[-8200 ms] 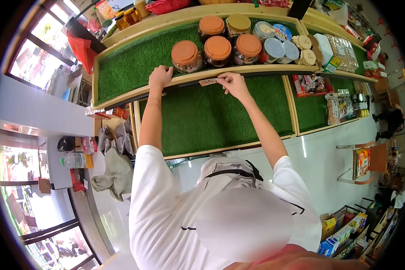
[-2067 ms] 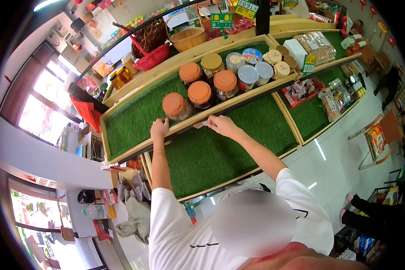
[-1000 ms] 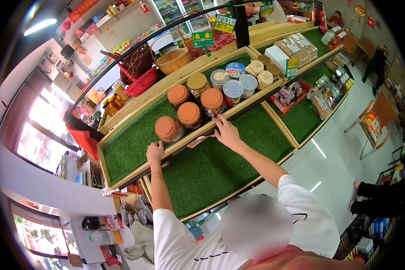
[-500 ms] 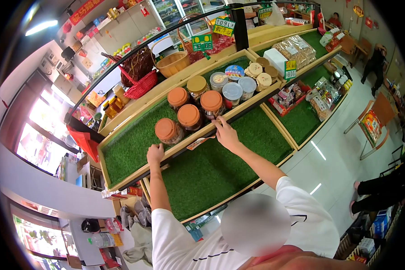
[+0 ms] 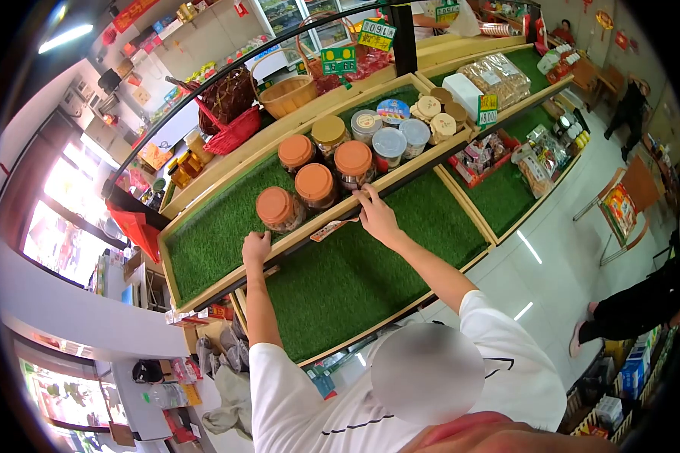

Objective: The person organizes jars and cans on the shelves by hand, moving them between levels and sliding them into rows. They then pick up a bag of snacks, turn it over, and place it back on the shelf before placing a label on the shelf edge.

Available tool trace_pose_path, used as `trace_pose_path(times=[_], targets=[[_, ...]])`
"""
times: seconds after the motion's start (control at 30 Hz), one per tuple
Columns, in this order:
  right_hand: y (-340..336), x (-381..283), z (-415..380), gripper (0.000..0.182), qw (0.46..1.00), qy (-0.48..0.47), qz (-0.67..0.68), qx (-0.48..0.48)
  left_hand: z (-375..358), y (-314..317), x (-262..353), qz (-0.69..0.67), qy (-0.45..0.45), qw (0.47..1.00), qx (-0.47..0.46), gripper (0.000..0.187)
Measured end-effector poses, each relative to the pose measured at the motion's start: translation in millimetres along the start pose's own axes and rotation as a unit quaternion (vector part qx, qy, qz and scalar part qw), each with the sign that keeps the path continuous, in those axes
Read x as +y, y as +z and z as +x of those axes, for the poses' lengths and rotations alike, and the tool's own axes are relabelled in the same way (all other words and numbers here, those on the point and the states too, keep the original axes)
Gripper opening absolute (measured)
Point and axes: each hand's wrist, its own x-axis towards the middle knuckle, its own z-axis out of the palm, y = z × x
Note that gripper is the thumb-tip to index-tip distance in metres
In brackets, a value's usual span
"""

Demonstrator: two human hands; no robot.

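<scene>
My left hand [image 5: 257,248] is closed over the front wooden rail [image 5: 298,235] of the upper display shelf, just below the nearest orange-lidded jar [image 5: 278,206]. Farther along the same rail, my right hand [image 5: 377,216] has its fingertips hooked over the edge, close under another orange-lidded jar [image 5: 353,161]. Between my hands a small printed tag [image 5: 332,229] hangs at the rail. Several jars stand upright together on the green mat [image 5: 204,253], among them a gold-lidded jar [image 5: 329,133] and a clear-lidded tub [image 5: 389,143].
The lower shelf [image 5: 370,275] has green matting too. A red basket [image 5: 234,134] and a wooden basket [image 5: 291,96] sit behind the jars. At the right are bagged goods [image 5: 499,79], a chair [image 5: 623,204] and a person's legs [image 5: 627,309].
The whole view has shifted slightly. Both hands stay at the rail, and the jars keep their places. The person's legs at the right have moved a little to the left.
</scene>
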Motion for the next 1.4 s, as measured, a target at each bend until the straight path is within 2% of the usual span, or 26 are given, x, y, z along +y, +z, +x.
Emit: trace_pose_path(times=[0.2,0.4,0.6,0.73,1.4], targets=[[-5.9,-6.9,-0.1,0.052,0.999,0.039,0.009,-0.037,1.0,1.0,-0.4,-0.011,0.0,1.0,0.006,0.038],[-2.7,-8.8,0.3,0.053,0.998,0.053,0.017,-0.035,-0.5,6.6,-6.7,-0.029,0.051,0.996,0.07,0.039],[-0.9,-8.5,-1.6,0.058,0.997,0.061,0.01,-0.047,7.5,7.0,-11.8,-0.041,0.07,0.996,0.034,0.043],[-3.2,-10.4,-2.8,0.062,0.997,0.06,0.006,-0.044,6.5,8.9,-14.2,-0.062,0.098,0.991,0.069,0.046],[-5.5,-12.6,-1.6,0.064,0.995,0.058,-0.019,-0.073,8.3,15.8,-22.5,-0.14,0.101,0.976,0.133,0.051]])
